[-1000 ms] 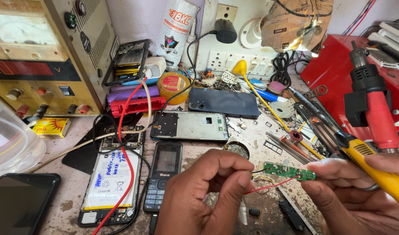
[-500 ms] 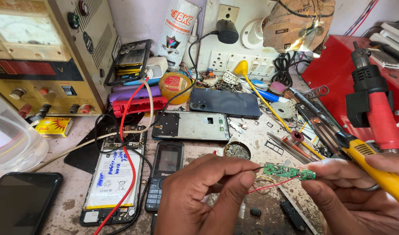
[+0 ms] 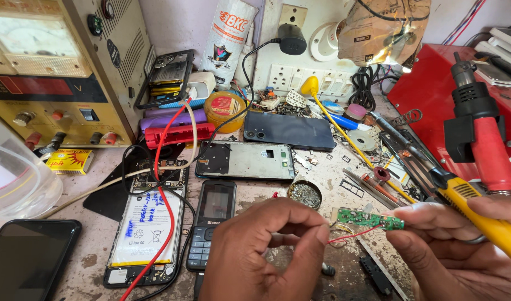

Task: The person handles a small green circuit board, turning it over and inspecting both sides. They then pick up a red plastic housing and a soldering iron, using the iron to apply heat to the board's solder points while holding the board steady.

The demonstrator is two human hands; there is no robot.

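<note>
green circuit board (image 3: 370,219) pinched in right hand (image 3: 461,251), left hand (image 3: 266,251) holding its red wire (image 3: 350,236)

- The picture is bright, and most things look sharp and clear.
- A lamp (image 3: 385,28) at the back of the bench (image 3: 94,259) shines down, with a bright spot under its shade.
- The left hand (image 3: 264,253) throws a soft, dark shadow on the bench just under it.
- The black phone (image 3: 27,259) at the front left corner is shiny and shows pale light.
- Both hands at the bottom edge look a bit soft.
- The power box (image 3: 55,67) at the left edge looks tilted and stretched.
</note>
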